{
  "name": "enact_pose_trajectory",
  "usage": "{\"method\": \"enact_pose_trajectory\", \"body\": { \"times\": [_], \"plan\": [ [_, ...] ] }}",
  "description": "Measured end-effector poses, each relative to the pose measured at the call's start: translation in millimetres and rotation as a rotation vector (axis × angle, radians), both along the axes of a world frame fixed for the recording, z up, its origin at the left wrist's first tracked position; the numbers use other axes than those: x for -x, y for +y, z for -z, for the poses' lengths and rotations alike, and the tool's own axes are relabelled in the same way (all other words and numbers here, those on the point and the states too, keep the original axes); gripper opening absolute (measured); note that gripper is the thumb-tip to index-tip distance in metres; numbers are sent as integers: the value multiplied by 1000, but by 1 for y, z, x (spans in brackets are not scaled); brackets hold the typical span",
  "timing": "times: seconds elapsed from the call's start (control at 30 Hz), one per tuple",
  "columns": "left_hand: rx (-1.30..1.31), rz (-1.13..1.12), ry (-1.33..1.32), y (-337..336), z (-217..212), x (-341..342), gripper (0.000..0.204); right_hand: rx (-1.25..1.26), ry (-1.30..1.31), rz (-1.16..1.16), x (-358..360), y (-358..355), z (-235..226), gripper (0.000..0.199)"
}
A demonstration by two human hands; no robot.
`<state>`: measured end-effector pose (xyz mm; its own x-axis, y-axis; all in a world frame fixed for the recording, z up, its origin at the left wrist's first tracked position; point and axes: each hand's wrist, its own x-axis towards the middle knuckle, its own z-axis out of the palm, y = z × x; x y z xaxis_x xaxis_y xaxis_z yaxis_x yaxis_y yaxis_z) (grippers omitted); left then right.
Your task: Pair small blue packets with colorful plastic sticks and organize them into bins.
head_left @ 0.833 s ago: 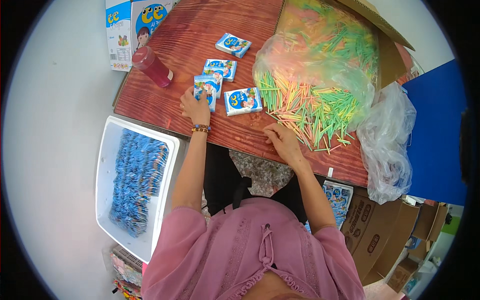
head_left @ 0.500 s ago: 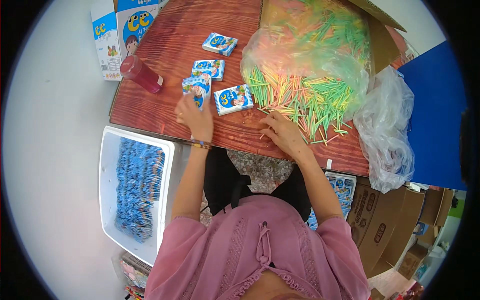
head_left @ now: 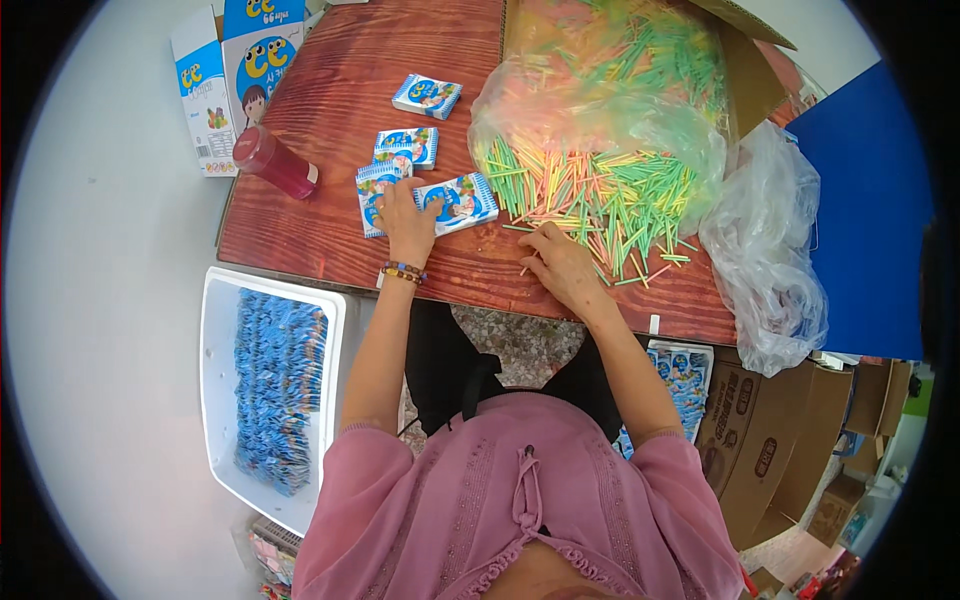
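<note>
Your left hand (head_left: 408, 222) lies flat on a small packet (head_left: 376, 192) near the worktop's (head_left: 300, 240) front edge, fingers spread, not clamped. Your right hand (head_left: 562, 268) rests, fingers loosely curled, at the edge of the stick pile (head_left: 600, 205); whether it pinches a stick, cannot tell. Risk: loose sticks lie close to the front edge, so a sweep could knock them off. Bottle (head_left: 274, 163) lies near the left edge and could roll.
</note>
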<state>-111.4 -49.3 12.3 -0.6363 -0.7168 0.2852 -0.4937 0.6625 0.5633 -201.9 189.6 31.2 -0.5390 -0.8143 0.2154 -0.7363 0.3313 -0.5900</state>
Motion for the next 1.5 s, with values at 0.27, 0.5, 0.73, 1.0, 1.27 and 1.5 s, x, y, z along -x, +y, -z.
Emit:
{"method": "enact_pose_trajectory", "body": {
  "times": [0.27, 0.5, 0.73, 1.0, 1.27, 1.5],
  "plan": [
    [290, 30, 287, 1, -17, -8, 12, 19, -95, 0, 3, 0, 1, 20],
    [-749, 351, 465, 49, -41, -26, 6, 587, -966, 104, 0, -22, -21, 13],
    [-1187, 350, 579, 80, -28, -26, 17, 425, -951, 54, 1, -9, -15, 11],
    [-1162, 279, 566, 94, -11, -33, 13, 416, -961, 73, -5, -3, 5, 14],
    [-1438, 171, 693, 96, -10, -41, 17, 586, -1111, 122, -8, 17, -14, 16],
    [-1521, 202, 643, 104, -13, -39, 18, 458, -654, -123, -15, 23, -19, 22]
  ]
}}
